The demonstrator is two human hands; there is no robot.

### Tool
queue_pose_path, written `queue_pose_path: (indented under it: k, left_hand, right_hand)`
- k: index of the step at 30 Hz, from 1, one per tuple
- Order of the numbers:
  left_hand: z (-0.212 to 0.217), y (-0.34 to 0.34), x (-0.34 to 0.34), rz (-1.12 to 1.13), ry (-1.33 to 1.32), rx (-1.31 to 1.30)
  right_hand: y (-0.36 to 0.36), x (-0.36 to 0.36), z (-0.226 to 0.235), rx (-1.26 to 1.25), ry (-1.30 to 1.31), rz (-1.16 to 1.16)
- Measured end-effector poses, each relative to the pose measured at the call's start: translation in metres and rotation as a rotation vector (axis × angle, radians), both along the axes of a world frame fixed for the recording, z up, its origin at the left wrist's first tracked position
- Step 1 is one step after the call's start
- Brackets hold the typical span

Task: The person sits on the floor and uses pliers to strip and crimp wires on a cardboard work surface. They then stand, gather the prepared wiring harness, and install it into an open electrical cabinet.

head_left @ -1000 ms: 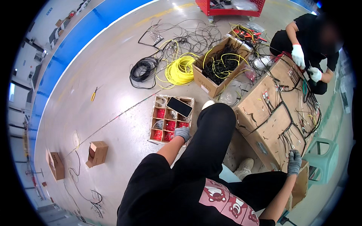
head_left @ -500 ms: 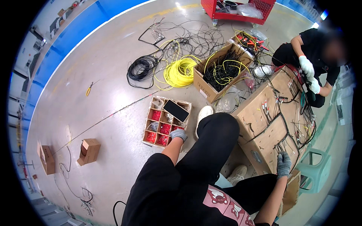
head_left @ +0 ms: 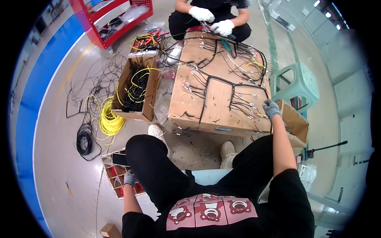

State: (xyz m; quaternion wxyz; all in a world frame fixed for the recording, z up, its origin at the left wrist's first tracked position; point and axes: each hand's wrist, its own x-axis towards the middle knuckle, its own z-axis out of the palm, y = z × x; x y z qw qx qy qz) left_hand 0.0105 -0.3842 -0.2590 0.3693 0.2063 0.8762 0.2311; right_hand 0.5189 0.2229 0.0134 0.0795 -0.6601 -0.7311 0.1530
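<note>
My left hand (head_left: pixel 129 178), in a grey glove, reaches down beside my left knee into a divided cardboard box (head_left: pixel 118 192). Small red parts lie in several of its compartments, and a dark phone (head_left: pixel 120 160) rests across its far part. The fingertips of that hand are hidden. My right hand (head_left: pixel 271 109), also gloved in grey, is closed at the right edge of a big brown box (head_left: pixel 222 105), apparently around black wires (head_left: pixel 266 92). A branching black wire harness (head_left: pixel 220 79) lies over the box top, its ends tipped white and red.
Across the box a co-worker in white gloves (head_left: pixel 212 22) handles wires. To the left stand a carton of black cable (head_left: pixel 149 93), a yellow cable coil (head_left: pixel 109 119) and a red cart (head_left: pixel 89 25). A green stool (head_left: pixel 295 85) and an open carton (head_left: pixel 297 125) are right.
My view has swung to the right, so the brown box now sits centrally. My left hand stays at the divided box; my right hand is at the brown box's right edge.
</note>
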Motion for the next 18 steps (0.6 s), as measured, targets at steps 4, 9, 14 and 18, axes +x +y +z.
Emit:
queue_pose_path:
  k: [4, 9, 14, 18]
  left_hand:
    - [0.153, 0.059, -0.008, 0.423, 0.003, 0.589]
    - [0.296, 0.155, 0.008, 0.347, 0.256, 0.815]
    - [0.343, 0.255, 0.071, -0.081, 0.319, 0.806]
    - [0.329, 0.306, 0.122, -0.372, 0.365, 0.753]
  right_hand:
    - [0.020, 0.048, -0.029, -0.154, -0.321, -0.251]
    - [0.048, 0.087, -0.101, -0.228, -0.340, -0.248]
    - [0.052, 0.098, -0.110, -0.199, -0.356, -0.281]
    - [0.049, 0.101, -0.100, -0.212, -0.346, -0.218]
